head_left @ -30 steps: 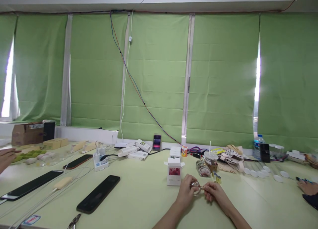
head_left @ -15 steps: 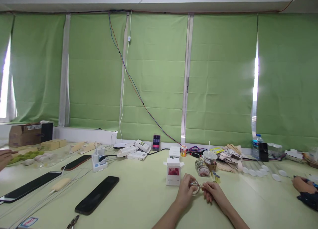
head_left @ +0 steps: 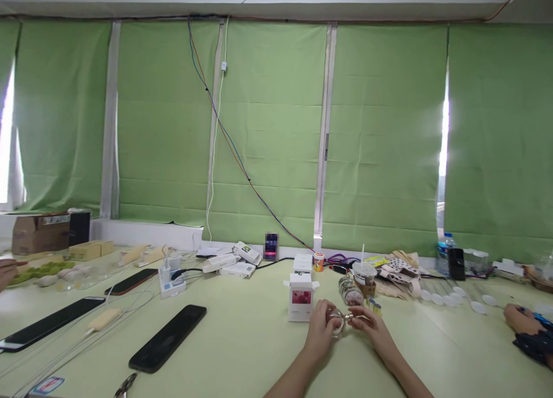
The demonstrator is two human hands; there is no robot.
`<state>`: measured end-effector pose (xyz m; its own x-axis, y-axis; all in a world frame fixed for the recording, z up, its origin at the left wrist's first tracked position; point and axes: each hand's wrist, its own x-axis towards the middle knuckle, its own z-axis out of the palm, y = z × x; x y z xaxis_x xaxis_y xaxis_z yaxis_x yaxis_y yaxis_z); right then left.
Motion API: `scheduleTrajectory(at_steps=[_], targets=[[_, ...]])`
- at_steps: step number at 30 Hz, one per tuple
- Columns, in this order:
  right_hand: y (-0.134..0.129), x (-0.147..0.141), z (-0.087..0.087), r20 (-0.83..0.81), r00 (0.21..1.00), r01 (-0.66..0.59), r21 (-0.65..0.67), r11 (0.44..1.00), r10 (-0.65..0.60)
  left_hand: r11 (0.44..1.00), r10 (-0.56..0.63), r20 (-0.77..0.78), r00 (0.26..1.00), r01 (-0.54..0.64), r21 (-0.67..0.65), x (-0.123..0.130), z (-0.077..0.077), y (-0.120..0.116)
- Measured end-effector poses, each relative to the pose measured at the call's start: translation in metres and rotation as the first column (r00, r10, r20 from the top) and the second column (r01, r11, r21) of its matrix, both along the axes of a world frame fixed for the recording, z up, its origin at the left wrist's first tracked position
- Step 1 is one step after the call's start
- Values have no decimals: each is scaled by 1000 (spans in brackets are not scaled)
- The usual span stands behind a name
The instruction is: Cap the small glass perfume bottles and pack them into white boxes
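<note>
My left hand [head_left: 320, 330] is closed around a small round clear glass bottle [head_left: 339, 322], which lies tilted with its narrow, shiny neck pointing right. Thumb and fingers of my right hand [head_left: 370, 327] pinch at the end of that neck. Just behind my left hand stands a white box [head_left: 300, 311] with a red picture on its front and its top flaps open. Beyond my right hand lie more round glass bottles [head_left: 351, 291], and small gold caps [head_left: 374, 306] stand beside them. The bottle's far side is hidden by my fingers.
A black phone [head_left: 168, 337] lies on the left, with a tablet, cables and a power strip [head_left: 173, 285]. A lidded plastic cup [head_left: 365, 271] and cloth pieces [head_left: 400, 274] are at the back. Another person's hand [head_left: 521, 318] is at the right edge, a further one at the left.
My right hand's fingers have shifted slightly up and left along the bottle's neck and have uncurled somewhat. My left hand keeps its hold on the bottle.
</note>
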<state>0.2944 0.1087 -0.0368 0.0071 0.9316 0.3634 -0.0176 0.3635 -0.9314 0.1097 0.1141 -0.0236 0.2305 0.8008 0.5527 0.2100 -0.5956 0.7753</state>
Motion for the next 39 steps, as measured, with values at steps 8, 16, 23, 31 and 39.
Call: scheduleTrajectory(at_steps=[8, 16, 23, 31, 39], targets=[[6, 3, -11, 43, 998, -39, -53, 998, 41, 998, -48, -90, 995, 50, 27, -1, 1, -5], [8, 1, -14, 41, 998, -52, -100, 994, 57, 996, -66, -109, 992, 71, 48, -1, 0, -5], [7, 0, -12, 60, 997, -45, -129, 991, 53, 997, -65, -117, 991, 70, 39, -1, -1, -5], [5, -3, -14, 91, 995, -19, -154, 988, 34, 996, -81, -107, 991, 86, 39, -2, 2, -8], [7, -4, -14, 93, 995, -17, -169, 985, 34, 995, -82, -110, 991, 88, 49, -2, 2, -9]])
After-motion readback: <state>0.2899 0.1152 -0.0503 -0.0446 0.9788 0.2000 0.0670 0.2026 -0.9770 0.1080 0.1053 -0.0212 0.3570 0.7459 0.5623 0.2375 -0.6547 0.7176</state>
